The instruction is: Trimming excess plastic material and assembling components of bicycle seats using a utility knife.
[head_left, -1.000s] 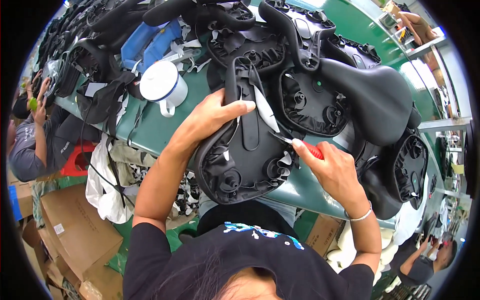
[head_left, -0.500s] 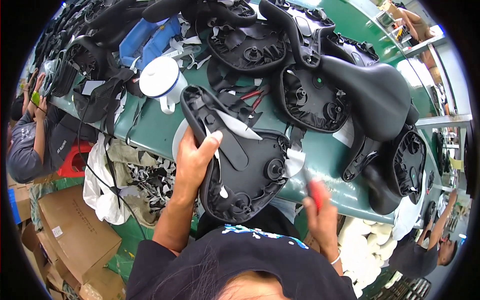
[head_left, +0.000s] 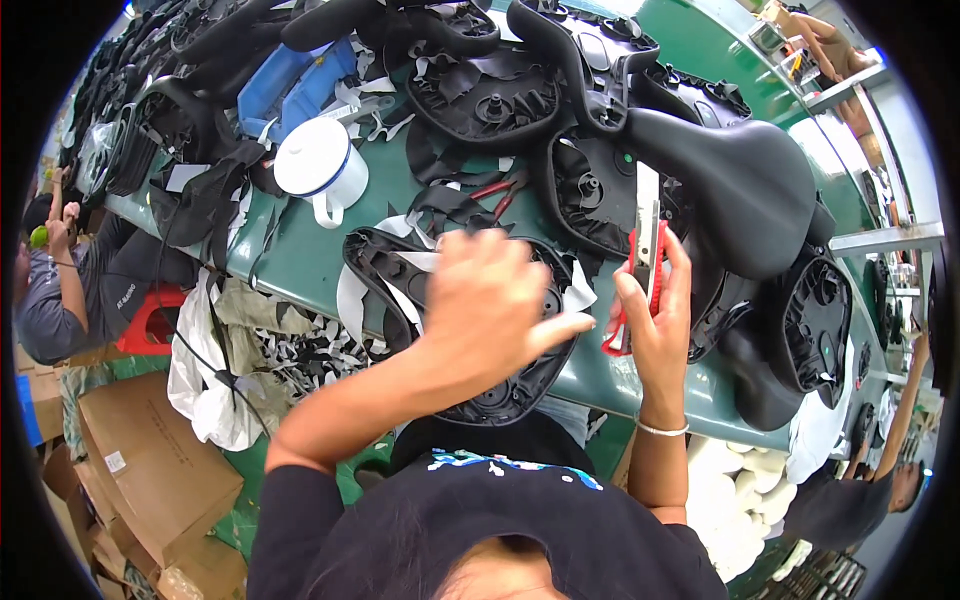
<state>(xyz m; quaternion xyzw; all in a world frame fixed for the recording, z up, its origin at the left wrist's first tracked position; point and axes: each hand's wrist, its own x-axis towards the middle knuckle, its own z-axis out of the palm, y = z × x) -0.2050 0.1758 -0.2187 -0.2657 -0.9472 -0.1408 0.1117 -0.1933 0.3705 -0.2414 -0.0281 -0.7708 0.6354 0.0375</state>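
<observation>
My right hand (head_left: 655, 330) grips a red utility knife (head_left: 644, 285), its blade pointing up and away from me. In front of me a black bicycle saddle (head_left: 520, 388) lies underside up at the table's near edge. Above it my left hand (head_left: 490, 310) is stretched out, fingers slightly blurred and thumb pointing right, with nothing seen in it. The hand covers the saddle's middle. White strips of material (head_left: 352, 300) stick out at the saddle's left side, and a pale scrap (head_left: 578, 290) shows at its right.
Several more black saddles (head_left: 740, 190) crowd the green table (head_left: 590, 385) at the right and back. A white lidded mug (head_left: 340, 180), red-handled pliers (head_left: 500, 190) and a blue bin (head_left: 290, 90) stand or lie farther off. Cardboard boxes (head_left: 150, 450) are at lower left. Other people work at both sides.
My left hand has let go of the saddle's nose and moved right, over its middle. The saddle now lies lower and flatter. My right hand has raised the knife, blade upward.
</observation>
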